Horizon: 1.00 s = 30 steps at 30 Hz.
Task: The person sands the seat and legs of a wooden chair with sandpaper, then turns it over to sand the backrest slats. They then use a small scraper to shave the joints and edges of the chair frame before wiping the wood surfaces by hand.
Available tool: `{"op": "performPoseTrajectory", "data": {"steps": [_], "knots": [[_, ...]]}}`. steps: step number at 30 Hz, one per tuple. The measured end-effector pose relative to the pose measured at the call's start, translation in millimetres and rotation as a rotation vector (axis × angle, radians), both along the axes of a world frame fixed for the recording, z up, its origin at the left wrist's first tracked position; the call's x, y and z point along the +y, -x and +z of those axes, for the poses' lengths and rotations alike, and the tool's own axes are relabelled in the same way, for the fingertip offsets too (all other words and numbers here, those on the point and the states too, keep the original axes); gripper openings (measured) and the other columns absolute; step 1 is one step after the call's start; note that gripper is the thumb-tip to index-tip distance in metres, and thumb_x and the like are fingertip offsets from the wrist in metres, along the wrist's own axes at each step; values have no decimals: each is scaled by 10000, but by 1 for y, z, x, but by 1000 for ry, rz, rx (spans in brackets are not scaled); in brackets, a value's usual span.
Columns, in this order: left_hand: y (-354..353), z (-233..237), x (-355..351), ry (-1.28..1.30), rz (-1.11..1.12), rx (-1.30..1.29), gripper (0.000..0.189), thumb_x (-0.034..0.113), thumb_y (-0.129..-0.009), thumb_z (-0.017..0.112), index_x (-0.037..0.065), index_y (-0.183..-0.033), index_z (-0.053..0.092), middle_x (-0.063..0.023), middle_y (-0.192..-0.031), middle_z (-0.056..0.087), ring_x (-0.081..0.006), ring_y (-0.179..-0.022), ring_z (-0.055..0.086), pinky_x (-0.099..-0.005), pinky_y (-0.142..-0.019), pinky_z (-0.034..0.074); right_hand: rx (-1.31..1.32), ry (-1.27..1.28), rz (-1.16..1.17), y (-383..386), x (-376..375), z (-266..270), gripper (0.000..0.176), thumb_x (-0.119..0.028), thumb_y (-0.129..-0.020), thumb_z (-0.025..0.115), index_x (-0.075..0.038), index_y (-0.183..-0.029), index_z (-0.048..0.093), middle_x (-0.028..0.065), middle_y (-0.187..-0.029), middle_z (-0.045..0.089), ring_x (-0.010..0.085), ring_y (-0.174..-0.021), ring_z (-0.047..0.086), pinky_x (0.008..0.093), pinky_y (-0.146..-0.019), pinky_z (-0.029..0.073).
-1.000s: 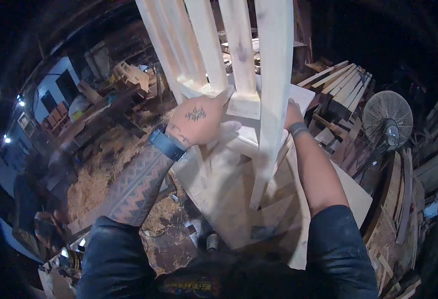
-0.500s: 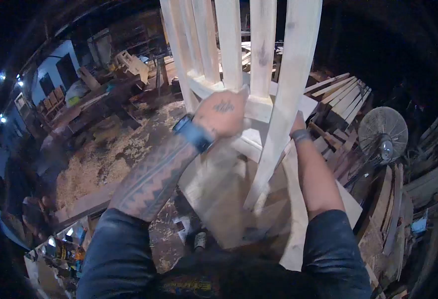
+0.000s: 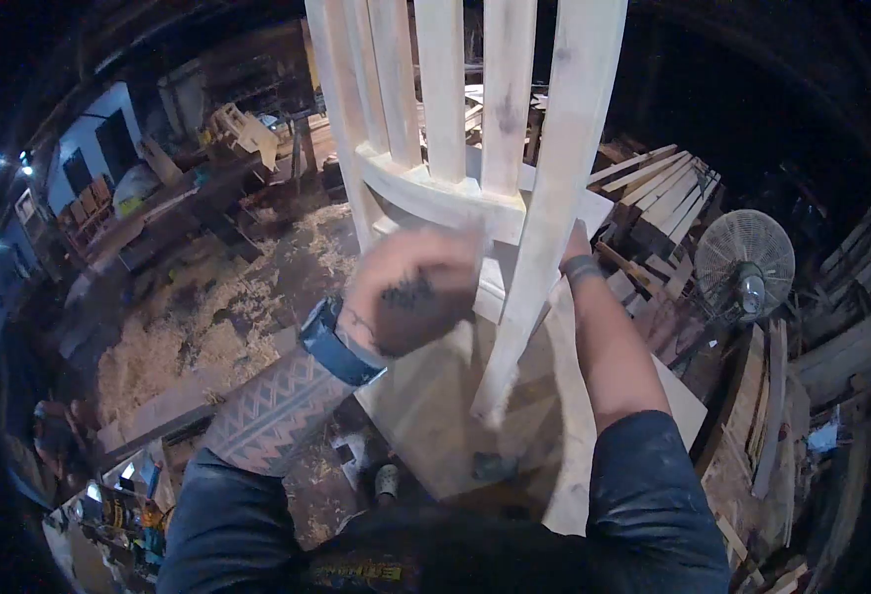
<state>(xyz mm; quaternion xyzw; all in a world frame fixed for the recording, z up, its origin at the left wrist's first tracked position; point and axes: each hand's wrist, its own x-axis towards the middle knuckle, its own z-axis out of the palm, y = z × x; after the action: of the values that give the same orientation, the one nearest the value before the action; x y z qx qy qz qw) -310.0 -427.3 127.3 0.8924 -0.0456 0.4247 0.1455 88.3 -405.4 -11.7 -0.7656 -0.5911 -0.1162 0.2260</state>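
Observation:
A pale, unfinished wooden chair [image 3: 566, 129] stands tilted before me, with upright back slats and a curved lower rail [image 3: 435, 194]. My left hand [image 3: 415, 287], blurred, is just below that rail at the near side of the back. Its fingers are curled round; a pale edge shows by the fingertips, but what it is cannot be made out. Beside the right back post, my right hand [image 3: 576, 245] is mostly hidden behind the wood, and its fingers do not show. A dark strap [image 3: 341, 346] circles my left wrist.
A pedestal fan [image 3: 745, 265] stands on the right, near stacked boards [image 3: 665, 193] and long offcuts [image 3: 772, 416]. Wood shavings [image 3: 178, 356] cover the floor at left. Below the chair is a flat board [image 3: 425, 426]. Tools and bottles [image 3: 118, 515] crowd the lower left.
My left hand has come off the curved rail, moving down and left towards me. The right hand stays by the post. The whole view has shifted slightly.

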Motion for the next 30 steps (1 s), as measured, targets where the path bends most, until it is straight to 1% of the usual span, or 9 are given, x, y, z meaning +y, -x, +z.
{"op": "performPoseTrajectory", "data": {"steps": [2,5,11,14,17,20,23,26,30], "knots": [[-7,41,-28,-125,487,211,435,156,-913,596,22,-1325,622,-212,-1027,736,-377,-898,722,-462,-763,586,15,16,2,-1,-1,-1,523,-440,-832,685,-115,-1242,715,157,-1202,702,382,-1096,596,539,-911,481],[-41,14,13,-318,367,-94,437,151,-914,581,37,-1335,618,-193,-979,737,-398,-846,708,-473,-730,580,110,20,3,9,-5,9,510,-443,-846,673,-145,-1258,715,150,-1206,696,380,-1093,596,539,-915,478],[-55,-9,18,-299,357,113,444,170,-924,568,60,-1352,618,-172,-923,740,-391,-786,714,-500,-684,573,1,-69,12,4,-3,-2,502,-457,-860,664,-182,-1276,715,148,-1131,711,388,-1063,597,543,-902,478],[-54,-9,11,-305,500,270,471,212,-926,586,52,-1369,596,-190,-938,741,-391,-791,720,-501,-689,576,38,-119,11,-16,10,-19,514,-458,-856,669,-169,-1278,712,162,-1098,713,391,-1056,594,545,-898,478],[-59,-2,23,-215,400,314,602,288,-978,581,98,-1535,456,-237,-1070,730,-425,-902,717,-512,-802,578,59,-93,28,-13,7,-18,517,-454,-854,670,-153,-1273,713,187,-1086,702,393,-1052,590,535,-895,478],[-69,4,20,-94,353,386,654,351,-953,612,65,-1518,451,-237,-979,735,-430,-888,717,-519,-803,579,-40,-90,13,7,-5,0,511,-450,-853,672,-138,-1255,721,197,-1087,700,394,-1051,592,527,-883,479],[-71,28,11,-219,410,522,743,411,-918,647,19,-1514,440,-234,-927,737,-430,-880,719,-521,-808,580,28,-68,23,2,-8,-1,516,-449,-842,683,-134,-1249,725,183,-1115,707,391,-1067,597,524,-883,480],[-84,34,9,-269,483,528,761,438,-894,672,-38,-1452,469,-231,-938,740,-418,-899,723,-518,-810,581,109,-47,76,2,0,0,535,-458,-822,700,-133,-1246,725,166,-1150,710,387,-1088,600,523,-900,480],[-67,16,-9,-141,454,566,744,439,-865,704,-69,-1369,499,-229,-953,744,-382,-945,729,-491,-800,585,-44,-101,9,-7,5,-10,543,-468,-818,704,-134,-1246,722,168,-1156,709,380,-1095,599,524,-925,480]]}}
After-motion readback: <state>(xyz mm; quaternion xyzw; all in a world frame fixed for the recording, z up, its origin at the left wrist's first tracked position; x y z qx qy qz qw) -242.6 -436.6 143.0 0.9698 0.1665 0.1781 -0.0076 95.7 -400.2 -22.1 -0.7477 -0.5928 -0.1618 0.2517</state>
